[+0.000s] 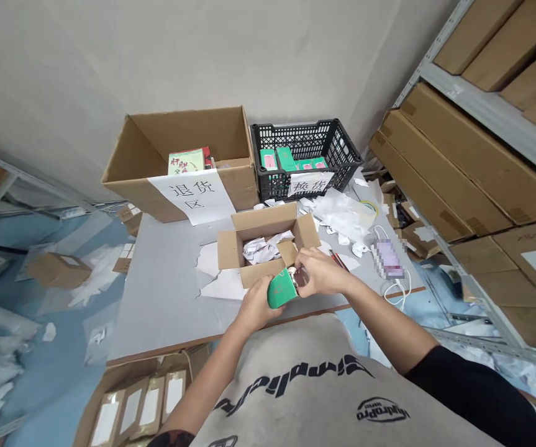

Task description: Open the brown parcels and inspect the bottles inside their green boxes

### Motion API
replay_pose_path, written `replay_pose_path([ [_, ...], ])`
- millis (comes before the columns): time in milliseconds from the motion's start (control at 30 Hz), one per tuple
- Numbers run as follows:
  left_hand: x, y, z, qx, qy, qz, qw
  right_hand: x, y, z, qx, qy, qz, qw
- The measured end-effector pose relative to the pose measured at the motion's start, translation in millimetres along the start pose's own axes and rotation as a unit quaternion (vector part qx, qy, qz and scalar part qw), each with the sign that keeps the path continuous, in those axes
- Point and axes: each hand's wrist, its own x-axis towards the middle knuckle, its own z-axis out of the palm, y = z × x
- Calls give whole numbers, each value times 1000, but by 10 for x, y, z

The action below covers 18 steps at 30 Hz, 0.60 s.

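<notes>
My left hand [257,304] is wrapped round a small green box [281,289], held at the table's front edge. Close beside it, my right hand [320,272] grips a small dark brown bottle [300,277] at the box's open end. Part of the bottle is hidden by my fingers, and I cannot tell how far it sits inside the box. Just beyond both hands stands an open cardboard carton [261,273] with its flaps spread. Crumpled white paper [264,249] lies inside it.
A large cardboard box [128,186] with a paper sign and a black plastic crate [274,189] holding several green boxes stand at the back. A purple phone [389,257] with a white cable lies at right, near plastic wrap [349,214]. Shelves of cartons [463,167] line the right side.
</notes>
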Motion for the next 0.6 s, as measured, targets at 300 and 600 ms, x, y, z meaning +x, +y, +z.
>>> replay_pose_path([
  [300,-12,55,-113,37,16,-6,999,54,-5,-87,105,49,-25,993],
  [600,-196,80,-432,8,46,15,999,177,-28,-116,193,20,-37,980],
])
